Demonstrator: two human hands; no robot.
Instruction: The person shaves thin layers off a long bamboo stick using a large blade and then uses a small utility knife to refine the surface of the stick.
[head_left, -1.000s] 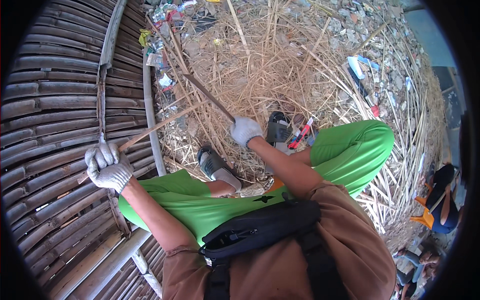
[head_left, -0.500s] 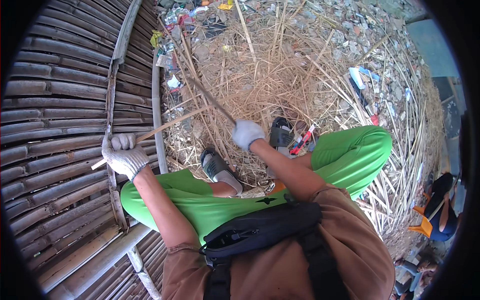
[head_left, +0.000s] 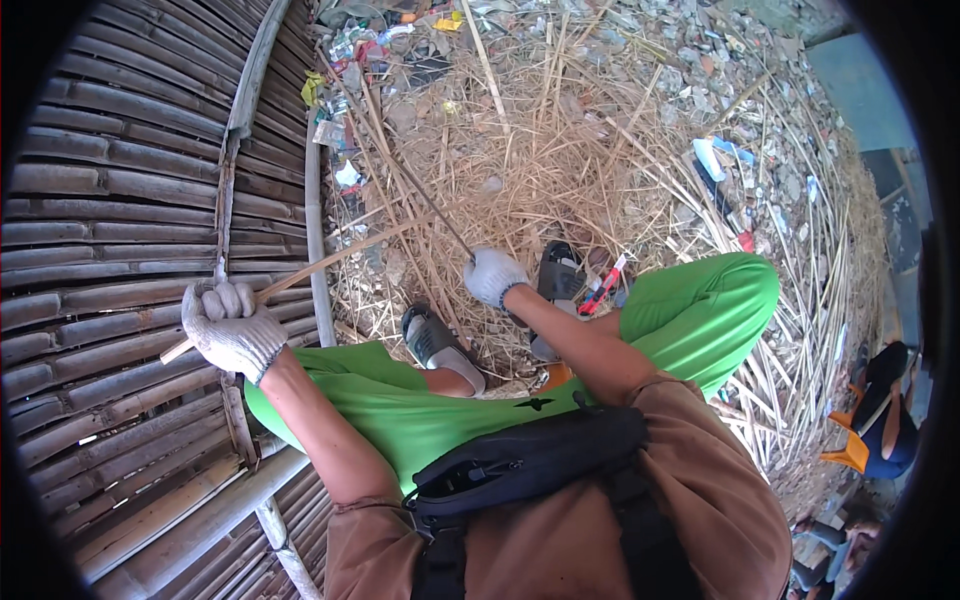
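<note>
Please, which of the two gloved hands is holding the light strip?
The left hand: it is closed around the strip. The right hand grips a dark blade instead.

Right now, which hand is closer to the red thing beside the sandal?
Right. The right hand is just left of the red thing, across the sandal; the left hand is farther left, over bamboo slats.

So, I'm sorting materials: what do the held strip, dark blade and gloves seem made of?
Strip: probably matte split bamboo, given its tan colour and slender shape. Blade: likely dull metal, being thin, dark and straight. Gloves: apparently matte knit, with ribbed cuffs; fibre unclear.
</note>
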